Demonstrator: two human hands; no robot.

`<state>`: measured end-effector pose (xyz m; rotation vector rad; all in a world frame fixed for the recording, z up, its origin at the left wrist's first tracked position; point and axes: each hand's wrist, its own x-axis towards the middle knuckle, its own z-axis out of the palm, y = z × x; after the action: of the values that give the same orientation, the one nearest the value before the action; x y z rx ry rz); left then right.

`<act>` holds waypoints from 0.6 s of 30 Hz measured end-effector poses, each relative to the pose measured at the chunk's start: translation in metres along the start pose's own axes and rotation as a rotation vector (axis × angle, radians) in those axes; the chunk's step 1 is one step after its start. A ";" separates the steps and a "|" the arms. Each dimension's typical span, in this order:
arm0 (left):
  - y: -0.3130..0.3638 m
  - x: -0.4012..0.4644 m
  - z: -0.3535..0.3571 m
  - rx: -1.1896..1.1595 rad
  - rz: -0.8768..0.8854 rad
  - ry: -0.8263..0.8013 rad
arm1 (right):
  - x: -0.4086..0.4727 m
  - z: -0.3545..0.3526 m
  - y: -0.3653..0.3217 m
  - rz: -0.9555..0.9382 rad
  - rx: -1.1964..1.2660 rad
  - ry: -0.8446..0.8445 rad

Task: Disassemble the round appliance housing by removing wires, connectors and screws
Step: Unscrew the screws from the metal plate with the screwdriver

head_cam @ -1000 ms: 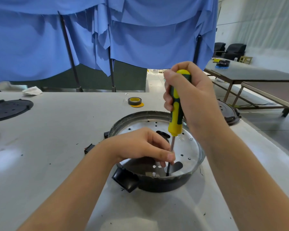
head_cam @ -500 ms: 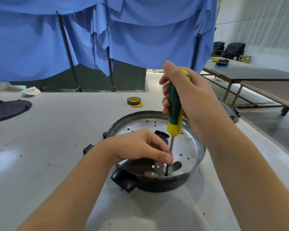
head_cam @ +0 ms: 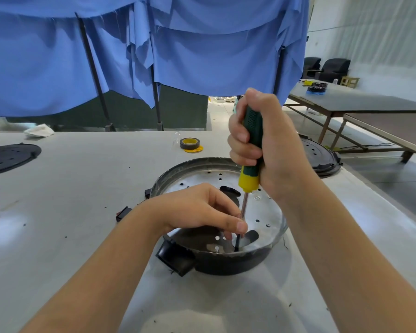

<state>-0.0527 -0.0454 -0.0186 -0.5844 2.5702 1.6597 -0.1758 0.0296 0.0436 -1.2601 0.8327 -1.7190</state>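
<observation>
The round black appliance housing [head_cam: 228, 263] with a perforated silver plate inside sits on the grey table [head_cam: 82, 188]. A green and yellow screwdriver [head_cam: 249, 169] stands nearly upright, its tip down in the housing near the front rim. My right hand [head_cam: 269, 145] grips its handle from the right. My left hand [head_cam: 202, 207] lies over the housing's left side, and its thumb and fingers pinch the screwdriver shaft close to the tip. The screw itself is hidden.
A roll of black and yellow tape [head_cam: 189, 143] lies behind the housing. Black round lids sit at far left [head_cam: 7, 156] and right [head_cam: 320, 159]. A crumpled white cloth [head_cam: 39, 131] lies at the back. Blue curtains [head_cam: 202, 49] hang behind the table.
My right hand has turned round the handle, so more of the green grip shows and the yellow cap is covered. My left hand and the housing have stayed in place.
</observation>
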 end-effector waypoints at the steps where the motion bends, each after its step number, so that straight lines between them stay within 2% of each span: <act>1: 0.000 0.000 0.000 -0.001 0.003 -0.002 | 0.000 -0.001 0.000 0.009 0.041 -0.040; 7: -0.001 0.000 0.001 -0.013 0.020 -0.006 | -0.003 -0.004 -0.006 0.100 0.202 -0.220; 11: -0.001 -0.001 0.000 -0.012 0.014 -0.008 | -0.004 -0.002 -0.001 0.051 -0.014 -0.081; 15: -0.001 -0.002 -0.001 0.014 0.006 -0.012 | -0.001 -0.001 -0.004 0.163 -0.196 0.041; 18: -0.001 -0.002 -0.001 0.032 -0.009 -0.003 | 0.001 0.000 -0.005 0.192 -0.256 0.220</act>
<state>-0.0507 -0.0460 -0.0185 -0.5902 2.5835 1.6122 -0.1773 0.0304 0.0485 -1.1232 1.2952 -1.6522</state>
